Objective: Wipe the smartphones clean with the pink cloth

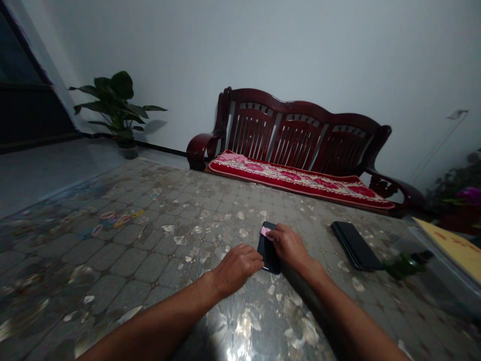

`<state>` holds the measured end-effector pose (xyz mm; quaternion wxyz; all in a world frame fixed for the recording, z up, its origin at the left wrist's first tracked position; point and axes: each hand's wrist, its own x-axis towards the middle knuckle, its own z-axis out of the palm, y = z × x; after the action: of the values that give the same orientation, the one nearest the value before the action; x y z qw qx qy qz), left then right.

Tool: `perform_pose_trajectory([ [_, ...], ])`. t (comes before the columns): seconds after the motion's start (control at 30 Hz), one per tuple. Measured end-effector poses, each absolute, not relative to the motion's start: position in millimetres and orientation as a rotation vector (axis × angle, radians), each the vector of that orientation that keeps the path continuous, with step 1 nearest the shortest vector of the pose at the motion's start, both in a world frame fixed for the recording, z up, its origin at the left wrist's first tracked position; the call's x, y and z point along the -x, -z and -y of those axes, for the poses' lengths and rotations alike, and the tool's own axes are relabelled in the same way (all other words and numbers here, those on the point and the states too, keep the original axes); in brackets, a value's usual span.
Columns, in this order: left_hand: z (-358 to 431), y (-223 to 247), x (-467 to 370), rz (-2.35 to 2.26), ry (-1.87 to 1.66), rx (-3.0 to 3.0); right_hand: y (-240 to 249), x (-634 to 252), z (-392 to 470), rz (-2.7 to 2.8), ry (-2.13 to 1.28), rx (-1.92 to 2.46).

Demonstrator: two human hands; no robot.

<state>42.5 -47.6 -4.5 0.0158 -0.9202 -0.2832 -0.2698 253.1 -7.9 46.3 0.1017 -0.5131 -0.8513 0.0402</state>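
A dark smartphone [269, 256] lies flat on the patterned tabletop in front of me, its long side pointing away. My left hand [240, 265] is closed, with the fingertips gripping the phone's left edge. Over the far end of the screen, my right hand [287, 244] pinches a small pink cloth [265, 231] and presses it against the glass. Part of the cloth is hidden under the right fingers, and the phone's right edge is partly covered by that hand.
To the right lie a black phone case or wallet [356, 245], a green bottle [408, 264] and a clear box [432, 271] with a yellow paper [451, 245] on top. Several coloured rubber bands [122, 220] are at left. Beyond the table stands a wooden bench [287, 108].
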Motion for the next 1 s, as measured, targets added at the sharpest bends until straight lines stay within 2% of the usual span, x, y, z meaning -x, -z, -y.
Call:
perform_pose_trajectory([
  [0.2, 50, 0, -42, 0.918, 0.820, 2.840, -53, -249, 29, 2.641, -0.203, 1.413],
  [0.43, 51, -1, -43, 0.924, 0.792, 2.814, -54, -252, 19, 2.479, -0.168, 1.615],
  [0.67, 51, 0, -43, 0.908, 0.838, 2.779, -52, -251, 45, 2.600, -0.318, 1.394],
  [0.87, 53, -2, -43, 0.947, 0.796, 2.789, -54, -255, 33, 2.499, -0.238, 1.594],
  [1.0, 53, 0, -44, 0.979, 0.820, 2.802, -51, -252, 45, 2.529, -0.285, 1.508],
])
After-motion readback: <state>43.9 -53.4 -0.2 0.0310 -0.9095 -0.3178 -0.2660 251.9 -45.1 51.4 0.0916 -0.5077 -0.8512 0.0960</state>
